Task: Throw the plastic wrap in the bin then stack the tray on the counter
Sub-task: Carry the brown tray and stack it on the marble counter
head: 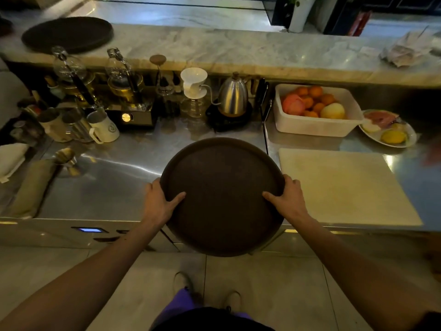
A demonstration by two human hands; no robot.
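Note:
I hold a round dark brown tray [222,194] in front of me, above the front edge of the steel worktop [114,177]. My left hand [160,201] grips its left rim and my right hand [287,199] grips its right rim, thumbs lying on the tray's top face. Nothing lies on the tray. A second round dark tray [68,33] rests flat on the raised marble counter [214,44] at the far left. No plastic wrap or bin is in view.
Along the back of the worktop stand glass siphon brewers [69,68], metal jugs [78,125], a white dripper [193,83] and a steel kettle [232,96]. A white tub of fruit [315,111], a plate of food [387,130] and a white cutting board [343,185] sit on the right.

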